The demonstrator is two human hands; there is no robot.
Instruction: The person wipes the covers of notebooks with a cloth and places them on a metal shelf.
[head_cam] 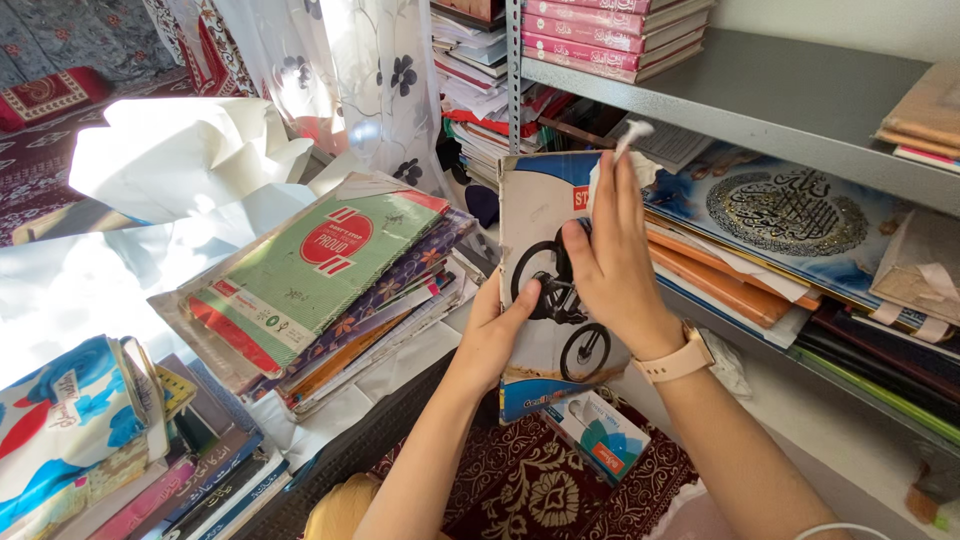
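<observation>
White tissue [628, 150] pinched in right hand [615, 265], pressed on bicycle-cover notebook [545, 290]. Left hand [490, 335] grips notebook's lower edge, upright before grey metal shelf [780, 100]. Book stack [320, 290] left.

Blue bicycle-print notebook [545, 290]; white cloth [628, 160].

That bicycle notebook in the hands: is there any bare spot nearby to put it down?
The left hand and right hand hold the bicycle notebook. Bare room: the grey shelf top between the red book stack and the tan books. The lower shelf and the slanted notebook pile look crowded.
</observation>
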